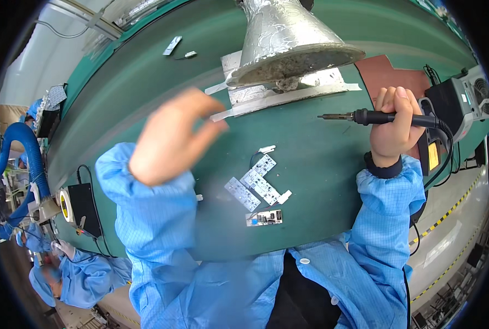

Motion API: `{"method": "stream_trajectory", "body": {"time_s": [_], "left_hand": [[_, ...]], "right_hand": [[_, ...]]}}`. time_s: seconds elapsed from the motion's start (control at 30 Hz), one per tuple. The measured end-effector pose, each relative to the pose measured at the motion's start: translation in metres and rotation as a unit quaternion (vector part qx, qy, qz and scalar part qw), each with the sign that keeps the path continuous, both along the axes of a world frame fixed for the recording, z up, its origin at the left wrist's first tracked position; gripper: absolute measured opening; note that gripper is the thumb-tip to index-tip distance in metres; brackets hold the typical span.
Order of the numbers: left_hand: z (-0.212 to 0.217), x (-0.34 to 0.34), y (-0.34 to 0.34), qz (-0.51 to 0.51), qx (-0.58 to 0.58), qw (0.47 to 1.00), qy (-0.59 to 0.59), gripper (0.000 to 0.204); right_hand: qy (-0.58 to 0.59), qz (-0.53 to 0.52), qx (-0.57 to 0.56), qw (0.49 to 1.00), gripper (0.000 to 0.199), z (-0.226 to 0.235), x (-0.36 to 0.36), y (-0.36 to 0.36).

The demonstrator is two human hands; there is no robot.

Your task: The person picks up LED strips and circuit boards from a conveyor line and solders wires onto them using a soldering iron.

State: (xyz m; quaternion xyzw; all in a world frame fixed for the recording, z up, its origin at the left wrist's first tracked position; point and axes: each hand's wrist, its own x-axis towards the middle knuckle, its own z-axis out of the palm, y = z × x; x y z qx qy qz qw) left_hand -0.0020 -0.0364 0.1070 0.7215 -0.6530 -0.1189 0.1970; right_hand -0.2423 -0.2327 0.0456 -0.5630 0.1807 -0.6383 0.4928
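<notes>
My right hand (394,122) is closed round the black handle of a soldering iron (365,117), its metal tip pointing left over the green mat. Raised at the left, my left hand (173,134) is smeared by motion. Its thumb and fingers point right, but I cannot make out whether they hold anything. Between my arms lie white circuit boards: one separate board (242,194) and joined boards (262,183) with white connectors. Nearer me is a small board with dark components and a blue part (264,218). Neither hand touches these boards.
A foil-covered fume hood (288,44) stands at the back, over a taped plate (288,100). At right are a reddish-brown sheet (392,77) and a grey-black station (461,98). A black box (82,208) with cables stands left. A co-worker's blue sleeve (99,277) shows lower left.
</notes>
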Motion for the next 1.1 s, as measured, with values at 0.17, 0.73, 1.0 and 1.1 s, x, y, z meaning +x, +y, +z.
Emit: {"method": "stream_trajectory", "body": {"time_s": [0.17,0.73,1.0,1.1], "left_hand": [[-0.013,-0.054,0.0,-0.117,0.135,0.984,0.017,0.02],[-0.03,-0.064,-0.005,-0.145,0.126,0.981,0.031,0.018],[-0.04,-0.056,-0.02,-0.045,0.058,0.983,0.166,0.015],[-0.053,-0.055,-0.022,-0.064,-0.048,0.994,0.07,0.022]], "right_hand": [[0.001,-0.005,0.004,1.0,0.033,0.002,0.002,0.002],[-0.001,0.013,0.014,1.0,0.031,0.0,0.0,0.001],[-0.009,-0.008,0.012,1.0,0.032,0.002,0.002,0.002],[-0.006,-0.007,0.0,1.0,0.032,-0.001,0.0,0.001]]}}
